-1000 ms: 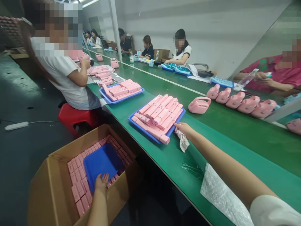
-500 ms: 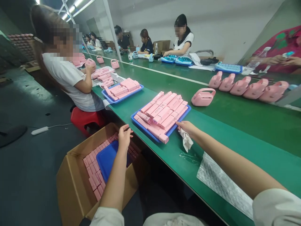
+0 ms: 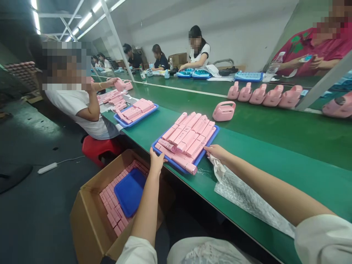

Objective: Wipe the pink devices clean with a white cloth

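A blue tray (image 3: 213, 138) piled with pink elongated pieces (image 3: 188, 137) rests at the near edge of the green table. My left hand (image 3: 157, 161) grips the tray's near left corner, thumb and fingers around the rim. On the opposite side, my right hand (image 3: 217, 153) pinches the right rim. A crumpled white cloth or tissue (image 3: 217, 168) hangs under the right hand's fingers, held against the palm. One piece at the tray's front sticks out over the rim.
Below left stands an open cardboard box (image 3: 90, 220) with pink pieces and a blue tray (image 3: 130, 192) inside. Bubble wrap (image 3: 247, 200) lies right. Pink handled housings (image 3: 224, 112) stand behind. A co-worker (image 3: 71, 106) sits left beside another loaded tray (image 3: 134, 123); others sit across.
My left hand has moved from above the box to the tray's left corner and closed on it. The right hand stays at the right rim. The view has turned slightly right.
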Motion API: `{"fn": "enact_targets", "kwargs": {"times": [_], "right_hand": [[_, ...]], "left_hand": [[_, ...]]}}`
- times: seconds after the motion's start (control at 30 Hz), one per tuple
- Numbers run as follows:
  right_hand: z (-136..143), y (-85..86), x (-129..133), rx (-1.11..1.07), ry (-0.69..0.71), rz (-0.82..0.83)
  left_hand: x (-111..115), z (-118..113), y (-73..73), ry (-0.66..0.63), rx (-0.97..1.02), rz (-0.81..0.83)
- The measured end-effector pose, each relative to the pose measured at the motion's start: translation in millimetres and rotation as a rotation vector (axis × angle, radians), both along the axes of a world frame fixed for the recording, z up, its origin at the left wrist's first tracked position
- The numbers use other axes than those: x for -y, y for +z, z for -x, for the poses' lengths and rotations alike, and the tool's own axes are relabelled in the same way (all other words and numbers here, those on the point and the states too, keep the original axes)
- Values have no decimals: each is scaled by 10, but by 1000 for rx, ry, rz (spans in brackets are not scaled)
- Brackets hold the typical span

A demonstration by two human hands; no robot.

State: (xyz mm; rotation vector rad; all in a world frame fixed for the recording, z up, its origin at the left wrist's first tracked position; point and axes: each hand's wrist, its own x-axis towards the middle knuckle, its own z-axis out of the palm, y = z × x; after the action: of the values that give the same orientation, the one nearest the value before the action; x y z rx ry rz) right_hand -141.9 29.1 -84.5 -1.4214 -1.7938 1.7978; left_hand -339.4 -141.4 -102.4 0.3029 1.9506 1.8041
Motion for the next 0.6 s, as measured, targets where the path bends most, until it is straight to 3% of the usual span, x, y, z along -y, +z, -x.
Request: {"fn": "enact_targets", "kwargs": {"times": [0.6], "right_hand": [[-903,153,206,55,-67,0]], "left_hand": [[195,-925,-16,-72,11,-13]]}}
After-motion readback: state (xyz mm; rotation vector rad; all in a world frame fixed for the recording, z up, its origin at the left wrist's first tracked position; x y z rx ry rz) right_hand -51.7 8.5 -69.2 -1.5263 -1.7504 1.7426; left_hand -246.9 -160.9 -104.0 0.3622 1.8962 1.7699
